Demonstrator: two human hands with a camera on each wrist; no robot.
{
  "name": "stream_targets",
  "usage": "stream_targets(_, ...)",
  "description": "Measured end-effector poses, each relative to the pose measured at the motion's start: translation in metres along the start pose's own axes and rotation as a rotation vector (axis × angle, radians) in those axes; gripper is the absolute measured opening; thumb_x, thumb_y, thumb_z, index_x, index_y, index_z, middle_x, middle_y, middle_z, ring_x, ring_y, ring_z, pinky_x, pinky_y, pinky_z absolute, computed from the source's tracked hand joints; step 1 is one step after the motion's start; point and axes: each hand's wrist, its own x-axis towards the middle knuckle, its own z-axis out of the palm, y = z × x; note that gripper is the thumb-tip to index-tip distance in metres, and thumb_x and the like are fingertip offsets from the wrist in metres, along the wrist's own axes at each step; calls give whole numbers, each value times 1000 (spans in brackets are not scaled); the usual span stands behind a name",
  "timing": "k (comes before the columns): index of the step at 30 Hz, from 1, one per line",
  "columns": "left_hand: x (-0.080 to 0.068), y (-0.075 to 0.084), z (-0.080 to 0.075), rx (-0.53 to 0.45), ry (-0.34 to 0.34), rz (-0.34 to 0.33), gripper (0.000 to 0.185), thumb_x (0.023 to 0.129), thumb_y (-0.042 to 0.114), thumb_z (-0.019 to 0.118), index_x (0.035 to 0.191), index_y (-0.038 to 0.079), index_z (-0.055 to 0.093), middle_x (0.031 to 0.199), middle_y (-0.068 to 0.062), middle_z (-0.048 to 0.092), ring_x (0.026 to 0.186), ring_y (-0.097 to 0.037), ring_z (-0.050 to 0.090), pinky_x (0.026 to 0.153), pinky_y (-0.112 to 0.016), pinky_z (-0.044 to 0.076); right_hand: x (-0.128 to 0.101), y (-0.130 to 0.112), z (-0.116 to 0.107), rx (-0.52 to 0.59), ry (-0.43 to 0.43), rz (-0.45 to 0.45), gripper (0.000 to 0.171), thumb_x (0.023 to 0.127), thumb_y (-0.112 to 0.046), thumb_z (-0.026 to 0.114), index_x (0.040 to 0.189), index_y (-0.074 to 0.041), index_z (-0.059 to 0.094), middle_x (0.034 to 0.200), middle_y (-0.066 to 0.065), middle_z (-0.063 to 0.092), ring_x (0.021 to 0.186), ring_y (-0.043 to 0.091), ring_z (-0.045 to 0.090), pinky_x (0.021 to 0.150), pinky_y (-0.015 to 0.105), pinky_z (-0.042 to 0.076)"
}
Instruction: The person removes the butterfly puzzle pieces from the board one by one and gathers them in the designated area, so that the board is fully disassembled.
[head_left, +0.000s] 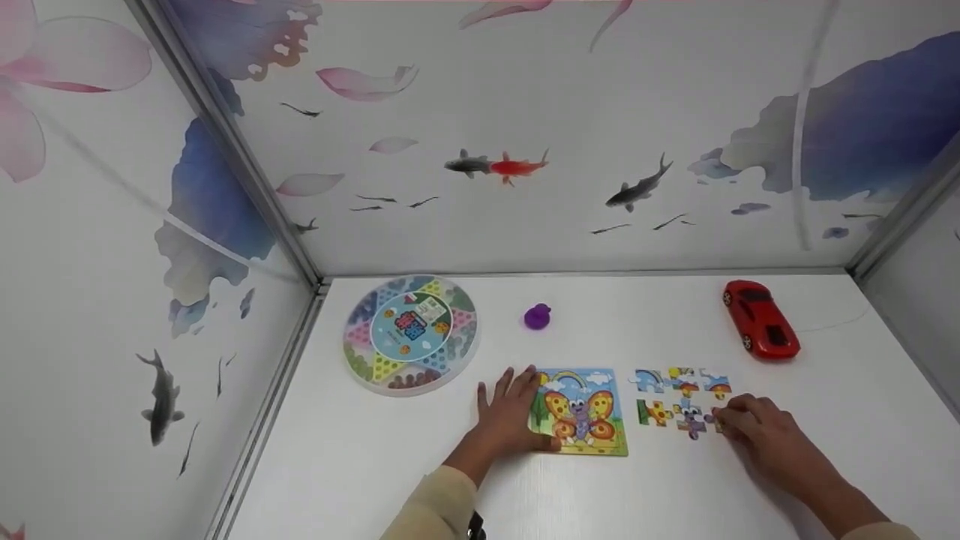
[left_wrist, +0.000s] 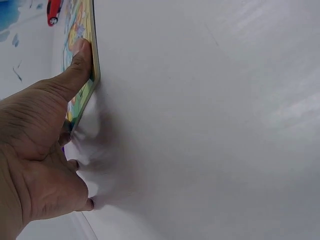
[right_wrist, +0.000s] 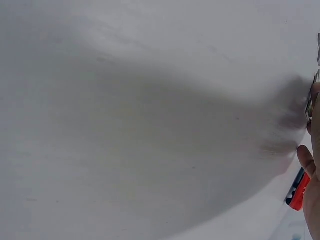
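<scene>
Butterfly-patterned puzzle board point(head_left: 581, 411), red toy car point(head_left: 760, 319), purple duck point(head_left: 537, 316).

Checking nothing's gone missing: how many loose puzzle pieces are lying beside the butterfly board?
5 visible: three in the back row, two in front. The right hand covers the front row's right end, possibly hiding a sixth.

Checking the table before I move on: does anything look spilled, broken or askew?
Nothing stands out. The loose cardboard jigsaw pieces lie in a tidy group beside the square butterfly puzzle board, which the left hand rests on; the right hand touches a piece. The red toy car sits on its wheels.
</scene>
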Motion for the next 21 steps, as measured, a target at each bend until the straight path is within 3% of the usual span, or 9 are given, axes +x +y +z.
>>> stream_targets(5, 1, -1, 0, 16, -6, -11, 117, 84, 59, 93, 176, 18, 32, 186, 4, 25, 175, -32, 14, 137, -75, 7, 8, -5, -3, 27, 8, -9, 44, 91, -9, 90, 132, -18, 78, 131, 9, 67, 123, 32, 59, 102, 65, 58)
stream_targets(9, 0, -1, -1, 26, -9, -10, 117, 84, 60, 92, 176, 19, 33, 186, 4, 25, 175, -32, 14, 137, -75, 8, 23, -24, -4, 45, 23, -33, 41, 93, -16, 90, 132, -17, 77, 134, 11, 67, 127, 36, 59, 105, 68, 55)
stream_targets(15, 0, -3, -2, 16, -3, 9, 119, 83, 64, 91, 176, 18, 32, 186, 3, 25, 175, -32, 15, 136, -75, 9, 55, -76, 9, 75, 37, -94, 40, 98, -26, 87, 136, -18, 77, 137, 5, 70, 133, 33, 63, 112, 65, 56)
stream_targets(21, 0, -5, -1, 27, -13, 13, 119, 84, 66, 89, 176, 19, 31, 187, 5, 23, 175, -30, 14, 137, -74, 9, 85, -136, 27, 75, -7, -224, 37, 103, -25, 81, 139, -18, 75, 139, 1, 69, 132, 29, 61, 112, 66, 53)
